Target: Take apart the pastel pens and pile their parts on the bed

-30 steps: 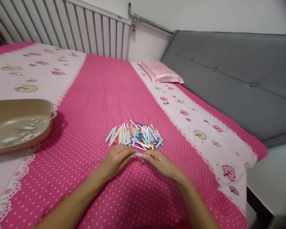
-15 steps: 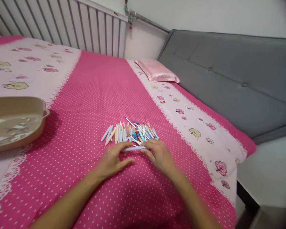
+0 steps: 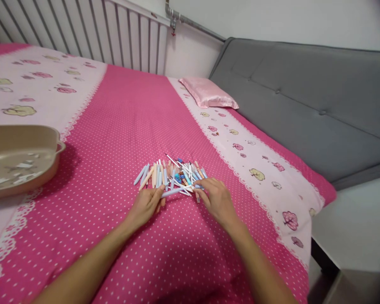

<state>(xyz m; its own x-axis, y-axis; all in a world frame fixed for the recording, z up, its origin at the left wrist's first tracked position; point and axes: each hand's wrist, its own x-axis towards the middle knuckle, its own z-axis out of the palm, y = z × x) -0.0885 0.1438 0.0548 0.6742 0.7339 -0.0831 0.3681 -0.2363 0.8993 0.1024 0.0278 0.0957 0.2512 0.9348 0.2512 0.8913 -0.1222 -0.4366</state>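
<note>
A pale blue pen barrel [image 3: 173, 192] slants between my hands, with a white part at its right end. My left hand [image 3: 146, 205] is closed around the left end of the barrel, thumb on top. The fingers of my right hand [image 3: 217, 199] are pinched together at the white end; whether they grip the pen or a separate small part, I cannot make out. Just beyond my hands lies a pile of pens and pen parts: pale blue and cream barrels [image 3: 154, 175], thin white refills [image 3: 171, 159], and small blue pieces [image 3: 178, 177].
On the left stands a beige plastic basin [image 3: 47, 157] with white pieces inside. The pile and basin rest on a pink dotted bedspread [image 3: 123, 122]. A pink pillow [image 3: 209, 93] lies by the grey headboard [image 3: 291, 97]. A white radiator [image 3: 126, 40] lines the far wall.
My left hand has gone from thumb spread to closed around the barrel's left end. The barrel has tilted, its right end now higher, and its white end shows near my right fingers.
</note>
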